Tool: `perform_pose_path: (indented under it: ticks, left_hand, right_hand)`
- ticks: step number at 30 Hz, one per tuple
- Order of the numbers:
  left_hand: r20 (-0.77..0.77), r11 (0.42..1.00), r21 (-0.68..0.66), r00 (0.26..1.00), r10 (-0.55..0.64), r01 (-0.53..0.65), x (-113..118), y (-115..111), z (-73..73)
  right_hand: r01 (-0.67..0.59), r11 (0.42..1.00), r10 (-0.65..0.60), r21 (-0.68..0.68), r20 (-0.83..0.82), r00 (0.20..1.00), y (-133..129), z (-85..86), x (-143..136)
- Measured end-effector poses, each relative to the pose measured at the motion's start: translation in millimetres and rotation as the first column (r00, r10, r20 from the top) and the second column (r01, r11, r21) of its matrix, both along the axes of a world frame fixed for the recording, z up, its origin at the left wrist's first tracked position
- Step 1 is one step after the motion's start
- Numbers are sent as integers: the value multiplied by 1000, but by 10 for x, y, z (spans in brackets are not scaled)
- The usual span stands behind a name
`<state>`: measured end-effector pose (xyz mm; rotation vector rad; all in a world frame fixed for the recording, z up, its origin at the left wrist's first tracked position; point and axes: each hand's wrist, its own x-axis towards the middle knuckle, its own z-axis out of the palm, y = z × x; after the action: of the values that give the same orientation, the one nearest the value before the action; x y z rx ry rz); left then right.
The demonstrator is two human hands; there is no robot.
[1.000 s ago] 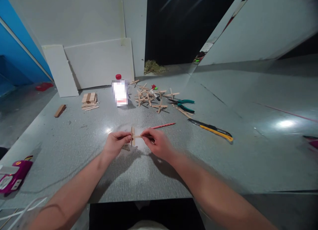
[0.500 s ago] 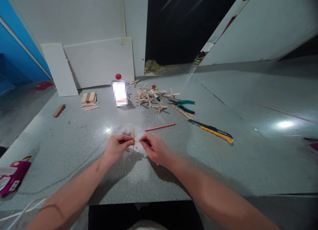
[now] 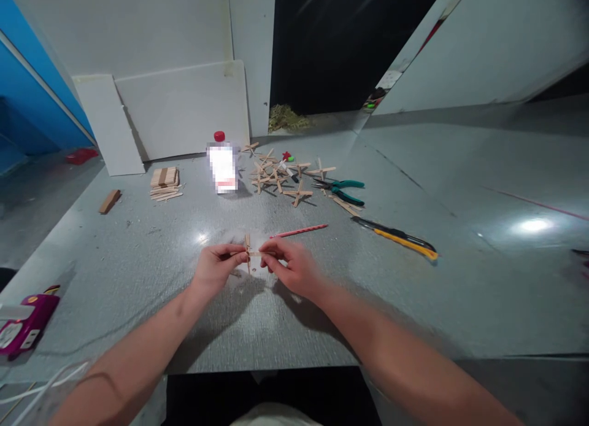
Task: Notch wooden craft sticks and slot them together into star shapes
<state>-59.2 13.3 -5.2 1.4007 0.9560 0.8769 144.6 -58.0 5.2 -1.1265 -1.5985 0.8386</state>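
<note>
Spanning the gap between the two hands, head view: one craft-stick cross [image 3: 247, 241], held over the near middle of the counter [image 3: 414, 315]; contact with the surface cannot be told. Handling, as judged: very light; stiff along each stick, thin enough to snap if bent sideways; dry wood, unlikely to slip. Weakest point probably the crossing, where a twist could loosen the arms. Best hold: a light pinch on the flat faces close to the crossing, with the far tips left unloaded. Appearance: pale, unpainted wood, narrow flat strips; one strip runs away from the wearer, another sideways toward the right. Fastening at the crossing hidden by the fingers. Left hand [image 3: 216, 268]: thumb and forefinger closed in a pinch on the cross at its crossing. Right hand [image 3: 291, 265]: thumb and forefinger drawn together at the end of the sideways strip, remaining fingers curled. Nearby: a red-striped pencil [image 3: 301, 231], lying just beyond the right hand; similar finished-looking crosses [image 3: 298, 194], heaped farther back; green-handled pliers [image 3: 347, 183], right of the heap; a yellow-and-black utility knife [image 3: 400, 240], in front of the pliers.
</note>
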Motion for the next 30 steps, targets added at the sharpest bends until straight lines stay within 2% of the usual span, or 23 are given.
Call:
perform_pose_path:
  ticks: [5, 10, 17, 30]
  left_hand:
    - [10, 1000, 19, 1000, 13, -13, 14, -31, 13]
    - [-1, 999, 44, 1000, 13, -13, 25, -79, 56]
    - [-16, 997, 82, 1000, 12, -10, 34, -112, 99]
    - [29, 985, 170, 999, -28, 23, 56, -151, 157]
  right_hand:
    - [-15, 999, 10, -40, -125, 992, -34, -41, -45]
    - [-17, 999, 10, -42, -157, 987, -61, -14, -87]
    - [9, 1000, -9, -1, -98, 995, -88, 29, -87]
    - [80, 985, -90, 154, 63, 994, -159, 119, -77]
